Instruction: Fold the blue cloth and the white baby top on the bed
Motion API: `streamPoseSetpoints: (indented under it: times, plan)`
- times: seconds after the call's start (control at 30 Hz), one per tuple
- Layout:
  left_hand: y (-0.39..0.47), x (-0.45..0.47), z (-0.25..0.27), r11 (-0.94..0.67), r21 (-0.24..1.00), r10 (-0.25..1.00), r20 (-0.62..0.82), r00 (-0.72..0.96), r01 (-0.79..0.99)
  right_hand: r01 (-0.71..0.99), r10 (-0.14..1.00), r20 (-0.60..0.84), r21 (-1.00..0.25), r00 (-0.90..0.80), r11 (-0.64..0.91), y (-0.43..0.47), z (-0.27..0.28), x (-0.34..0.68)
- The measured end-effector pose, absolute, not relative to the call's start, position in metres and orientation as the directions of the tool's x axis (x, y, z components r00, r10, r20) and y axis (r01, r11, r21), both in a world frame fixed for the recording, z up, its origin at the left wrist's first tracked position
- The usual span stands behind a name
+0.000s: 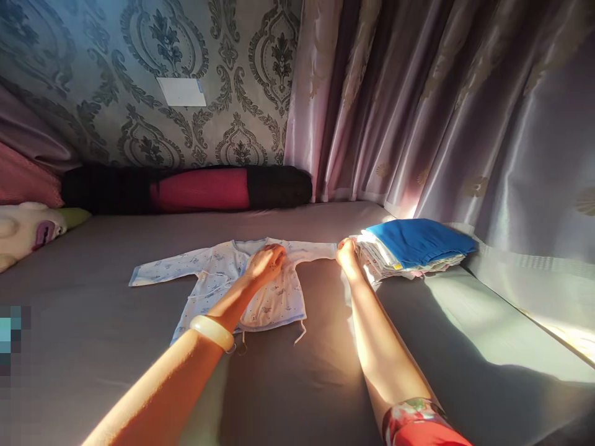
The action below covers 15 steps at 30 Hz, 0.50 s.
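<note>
A small white baby shirt (274, 303) with blue edging and a faint blue print lies spread on the grey bed sheet, its sleeves stretched out to both sides. My left hand (266, 265) is closed over the upper chest of the shirt, near the right shoulder, and pinches the cloth there. At the cuff of the right sleeve, my right hand (346, 254) is closed on the sleeve's end. Thin tie strings hang from the shirt's lower edge. My left forearm covers part of the shirt's lower front.
Right beside my right hand stands a stack of folded clothes (385, 263) topped by a blue garment (423, 240). A black and pink bolster (199, 191) lies along the patterned wall. A cream plush toy (28, 232) sits at the left. Curtains (418, 111) hang along the right side.
</note>
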<state>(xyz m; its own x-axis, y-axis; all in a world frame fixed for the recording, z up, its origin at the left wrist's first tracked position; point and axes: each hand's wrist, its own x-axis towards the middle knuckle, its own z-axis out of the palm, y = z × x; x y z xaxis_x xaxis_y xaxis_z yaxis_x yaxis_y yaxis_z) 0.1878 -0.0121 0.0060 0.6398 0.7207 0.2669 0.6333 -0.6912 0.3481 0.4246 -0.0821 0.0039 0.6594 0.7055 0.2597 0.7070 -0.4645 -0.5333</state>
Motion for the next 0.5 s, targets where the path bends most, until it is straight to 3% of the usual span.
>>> streamPoseSetpoints:
  times: [0.13, 0.33, 0.5]
  plan:
    - [-0.004, 0.194, -0.004, -0.686, 0.322, 0.727, 0.263, 0.634, 0.653, 0.608, 0.688, 0.138, -0.611, 0.712, -0.507, -0.077, -0.002, 0.427]
    - [-0.005, 0.199, -0.022, -0.66, 0.27, 0.751, 0.213, 0.625, 0.701, 0.559, 0.69, 0.006, -0.591, 0.724, -0.581, -0.069, 0.001, 0.426]
    - [-0.005, 0.201, -0.03, -0.646, 0.261, 0.763, 0.213, 0.61, 0.717, 0.54, 0.688, -0.006, -0.615, 0.726, -0.575, -0.066, 0.004, 0.431]
